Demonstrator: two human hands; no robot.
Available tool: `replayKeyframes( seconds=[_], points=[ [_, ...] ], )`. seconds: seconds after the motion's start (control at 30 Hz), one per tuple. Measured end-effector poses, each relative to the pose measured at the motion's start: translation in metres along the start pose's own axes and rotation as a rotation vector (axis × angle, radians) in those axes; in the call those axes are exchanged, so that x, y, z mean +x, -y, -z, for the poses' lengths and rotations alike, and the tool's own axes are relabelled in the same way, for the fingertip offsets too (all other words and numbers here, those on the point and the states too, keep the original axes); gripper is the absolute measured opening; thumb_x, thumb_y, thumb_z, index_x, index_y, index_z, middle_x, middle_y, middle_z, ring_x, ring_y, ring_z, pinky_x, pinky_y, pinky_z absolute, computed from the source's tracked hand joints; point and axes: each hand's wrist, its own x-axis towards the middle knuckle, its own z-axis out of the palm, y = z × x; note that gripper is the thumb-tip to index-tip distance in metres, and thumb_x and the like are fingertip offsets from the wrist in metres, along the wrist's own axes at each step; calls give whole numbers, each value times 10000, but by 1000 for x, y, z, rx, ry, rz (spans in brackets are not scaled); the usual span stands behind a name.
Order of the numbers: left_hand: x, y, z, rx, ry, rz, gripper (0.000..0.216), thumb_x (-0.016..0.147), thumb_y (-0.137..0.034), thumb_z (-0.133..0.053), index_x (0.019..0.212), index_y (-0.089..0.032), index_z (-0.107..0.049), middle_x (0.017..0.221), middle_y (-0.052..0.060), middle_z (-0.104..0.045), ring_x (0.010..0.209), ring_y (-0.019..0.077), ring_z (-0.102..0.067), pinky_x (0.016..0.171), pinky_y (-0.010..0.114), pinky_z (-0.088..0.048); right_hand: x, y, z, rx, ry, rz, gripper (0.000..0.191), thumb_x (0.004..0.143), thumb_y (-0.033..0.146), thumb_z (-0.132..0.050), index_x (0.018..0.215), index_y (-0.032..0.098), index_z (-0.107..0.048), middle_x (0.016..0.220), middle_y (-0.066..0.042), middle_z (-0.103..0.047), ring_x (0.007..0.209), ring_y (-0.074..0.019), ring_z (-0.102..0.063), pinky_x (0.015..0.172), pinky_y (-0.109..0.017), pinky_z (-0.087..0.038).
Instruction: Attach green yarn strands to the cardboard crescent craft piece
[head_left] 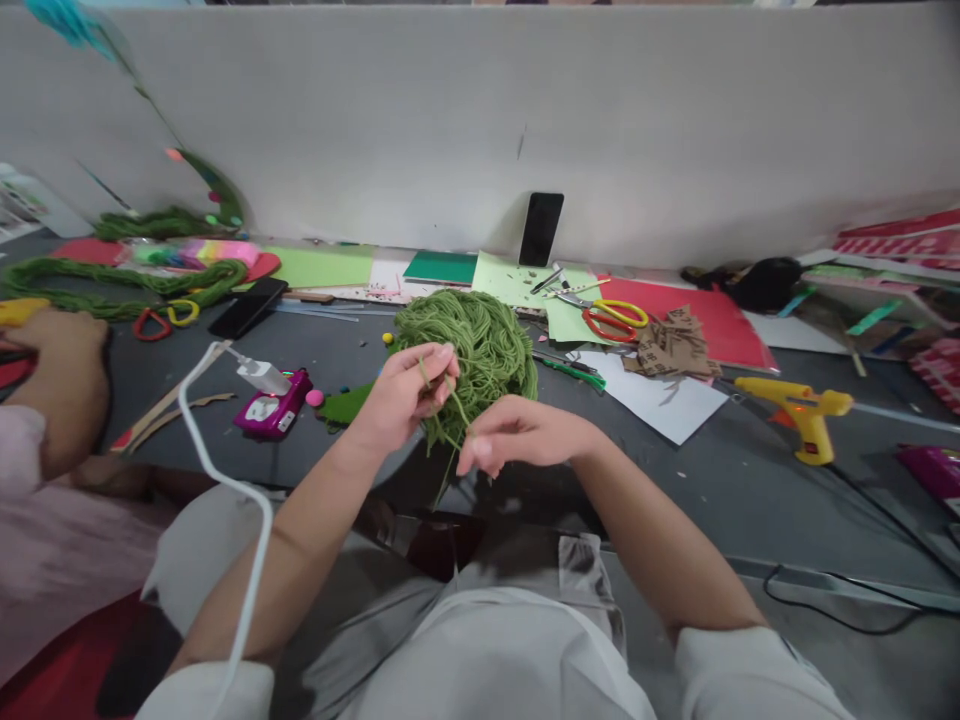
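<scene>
A tangled bundle of green yarn lies on the dark table right in front of me. My left hand is closed, pinching several strands at the bundle's near edge. My right hand is closed too, gripping the same strands a little lower and to the right, so a short length of yarn runs taut between the two hands. Loose ends hang down below my fingers over the table's edge.
Red-and-yellow scissors, cardboard scraps, coloured paper sheets and a phone propped on the wall lie behind. A yellow glue gun sits right. A white charger cable, a magenta device and another person's arm are left.
</scene>
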Motion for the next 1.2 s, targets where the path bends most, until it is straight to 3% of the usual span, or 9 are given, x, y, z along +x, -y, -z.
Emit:
replayKeyframes(
  seconds=[0.17,0.3,0.4,0.53,0.6,0.8,0.9,1.07,1.2],
  points=[
    [-10,-18,15,60,148,-150,408,857,-471,-738,658,-147,-593,542,-33,-482,415,45,-342,407,207,-189,18,-22,-2,269,-277,-42,676,1006,699,-366,914,114,-692,555,24,-544,476,-82,-420,500,-223,-335],
    [-28,-28,6,333,530,-149,404,945,-433,-636,658,-149,-621,545,-17,-513,475,76,-401,466,225,-310,29,-26,-8,460,-241,-46,709,968,765,-347,910,133,-664,558,32,-510,476,-90,-392,474,-225,-286],
    [-42,-26,-14,618,856,-79,320,967,-325,-590,696,-159,-628,577,-13,-575,533,95,-461,538,230,-370,27,-21,-8,541,-295,-18,562,971,654,-507,922,121,-676,549,46,-486,470,-78,-358,482,-221,-270],
    [-47,-17,-30,857,1010,-43,319,947,-245,-565,637,-171,-582,565,-20,-582,517,98,-444,563,253,-360,19,-16,-1,588,-406,28,307,934,440,-681,891,137,-661,514,82,-402,466,-60,-270,488,-203,-222],
    [-40,-12,-27,835,954,16,363,985,-322,-522,669,-170,-617,587,-5,-607,535,107,-477,569,252,-373,16,-15,3,601,-488,73,275,924,419,-701,865,156,-643,509,97,-343,465,-59,-226,483,-197,-211],
    [-6,6,-4,378,342,63,620,990,-668,-424,1000,-117,-707,752,50,-672,486,72,-372,465,227,-281,2,-12,7,460,-602,275,297,933,469,-689,852,183,-688,471,99,-313,449,-66,-222,494,-209,-250],
    [1,12,-1,249,241,41,591,948,-676,-523,1017,-121,-713,839,69,-695,467,46,-342,436,218,-219,-7,-9,9,294,-392,262,324,944,460,-681,858,158,-763,485,60,-418,455,-68,-313,501,-225,-275],
    [0,10,-4,178,110,25,510,905,-616,-643,962,-121,-751,775,69,-705,449,45,-352,412,219,-197,-8,-2,8,90,354,73,260,929,340,-715,949,107,-830,822,-117,-757,694,-141,-628,698,-265,-494],
    [-1,8,-2,156,117,37,415,888,-535,-712,841,-123,-723,687,48,-689,425,30,-324,407,201,-181,-4,-3,7,28,357,-55,334,912,400,-729,973,84,-817,874,-120,-768,730,-142,-645,689,-248,-498]
  ],
)
